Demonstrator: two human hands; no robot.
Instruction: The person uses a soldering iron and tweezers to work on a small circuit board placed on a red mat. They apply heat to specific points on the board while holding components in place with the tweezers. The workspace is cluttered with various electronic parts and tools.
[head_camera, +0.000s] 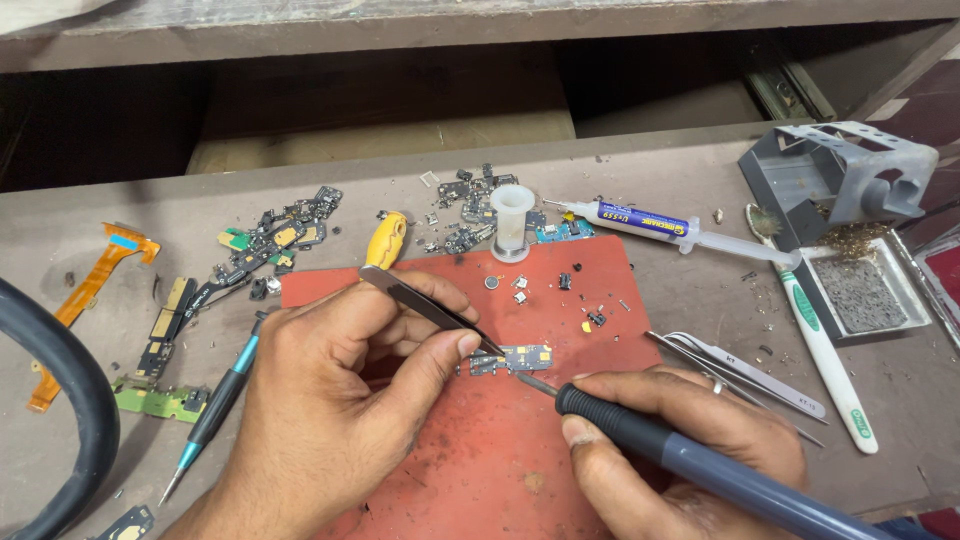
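Nearest you, your right hand (690, 440) grips the soldering iron (700, 460) like a pen, fingers closed round the dark handle, with the tip resting at the near right edge of the small circuit board (512, 359). Your left hand (330, 400) pinches the metal tweezers (430, 310) between thumb and forefinger; their points come down on the left part of that board, though whether they clamp it or only press it is too fine to tell. The board lies at the middle of the red work mat (480, 470), just beyond your fingertips.

To do this well, I judge you should keep the tweezers steady so the board cannot slide, bring the iron in low, touch only the one joint, and brace both wrists on the mat. Watch the loose little components (560, 290) lying farther back on the mat; a sleeve could sweep them off.

As for labelled things: a flux syringe (660, 228) lies far right of centre, clear-bodied with a blue and yellow band. Right of the mat a white brush (825, 350) carries green oval marks on its handle, beside spare tweezers (740, 375) with small printing near the end. A white spool (511, 220) stands at the mat's far edge, and a teal-tipped screwdriver (215, 405) lies at the left.
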